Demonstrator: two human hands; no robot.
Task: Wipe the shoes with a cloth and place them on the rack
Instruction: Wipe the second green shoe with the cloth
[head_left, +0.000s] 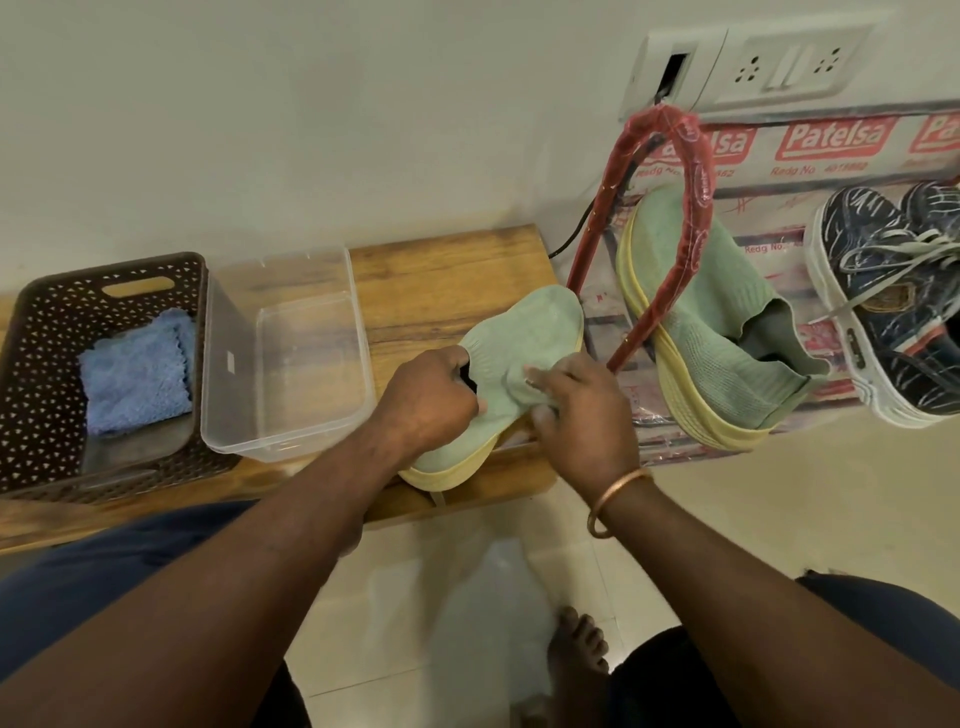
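Two bare forearms are reaching forward. The left hand (431, 395) is gripping the collar of a yellow-soled pale green knit shoe (524, 327), which is lying on the wooden bench (452, 275) at 12 o'clock from both hands. The right hand (582, 410) is curling round its heel side; whether a cloth is lying beneath cannot be told. The matching green shoe (727, 312), making two, is sitting at 2 o'clock on the red-framed rack (693, 171), beside two dark blue lace-up sneakers (893, 291). One blue cloth (137, 369) is lying in the brown basket (41, 338) at 9 o'clock.
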